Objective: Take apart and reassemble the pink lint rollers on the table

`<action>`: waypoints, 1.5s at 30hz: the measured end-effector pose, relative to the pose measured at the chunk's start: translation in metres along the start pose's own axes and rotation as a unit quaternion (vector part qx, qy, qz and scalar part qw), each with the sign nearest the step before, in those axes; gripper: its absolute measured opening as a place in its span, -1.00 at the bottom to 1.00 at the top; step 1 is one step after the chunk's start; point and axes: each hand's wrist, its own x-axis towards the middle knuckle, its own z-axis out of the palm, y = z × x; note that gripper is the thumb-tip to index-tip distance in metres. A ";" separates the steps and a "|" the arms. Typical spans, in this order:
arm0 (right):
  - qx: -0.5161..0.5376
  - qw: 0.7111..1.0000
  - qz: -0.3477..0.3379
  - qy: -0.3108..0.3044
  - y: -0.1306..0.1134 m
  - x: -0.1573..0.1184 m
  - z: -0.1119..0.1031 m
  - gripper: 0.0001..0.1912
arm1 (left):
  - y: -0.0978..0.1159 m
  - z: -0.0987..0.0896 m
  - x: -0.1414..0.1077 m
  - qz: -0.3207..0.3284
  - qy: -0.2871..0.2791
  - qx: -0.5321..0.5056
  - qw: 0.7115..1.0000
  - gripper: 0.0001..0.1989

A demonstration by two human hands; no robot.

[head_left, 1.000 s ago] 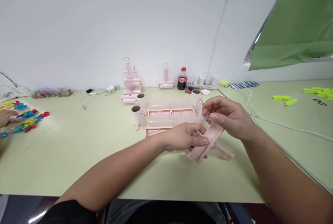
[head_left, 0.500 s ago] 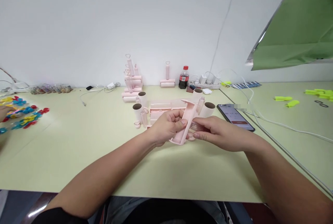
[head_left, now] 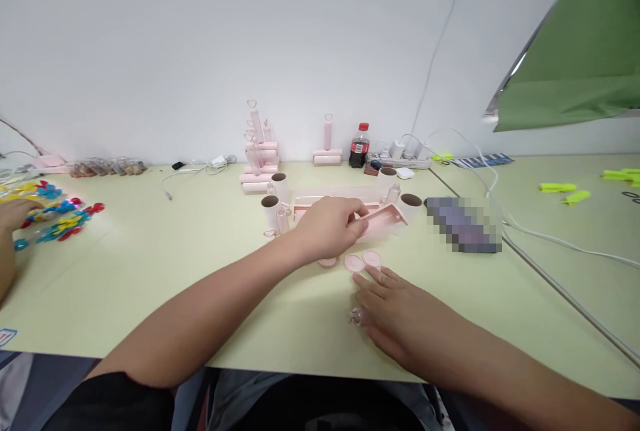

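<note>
My left hand (head_left: 333, 227) grips a pale pink lint roller cover (head_left: 387, 219) by its near end, above the pink parts in the middle of the table. My right hand (head_left: 393, 304) is low over the table, palm down. A clear plastic handle (head_left: 355, 316) sticks out from under its thumb side; most of it is hidden by the hand. The right fingertips reach to two round pink end caps (head_left: 354, 263). Another pink cap (head_left: 327, 262) lies partly hidden below my left wrist.
White rollers with cardboard cores (head_left: 270, 212) and clear handles (head_left: 283, 221) stand around pink covers. Assembled lint rollers (head_left: 257, 151), a cola bottle (head_left: 359, 146) and a power strip (head_left: 400, 161) are by the wall. A blurred phone (head_left: 463, 225) lies right. Another person's hand (head_left: 13, 214) touches colourful pieces (head_left: 60, 221) left.
My left hand has turned the pink cover more level and moved it away to the right. My right hand has come off it and dropped nearer, with the clear handle under it.
</note>
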 end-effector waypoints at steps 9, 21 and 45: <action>-0.048 0.997 0.050 -0.030 0.009 0.001 0.024 -0.56 | 0.007 0.025 0.029 0.060 -0.035 0.210 0.975 -0.78; -0.008 0.995 0.091 -0.036 -0.003 -0.022 0.034 -0.55 | 0.001 0.061 0.025 0.143 -0.126 0.329 0.925 -0.81; 0.016 0.995 0.079 0.053 0.024 0.001 0.038 -0.50 | 0.005 0.039 -0.029 0.066 -0.076 0.223 0.970 -0.59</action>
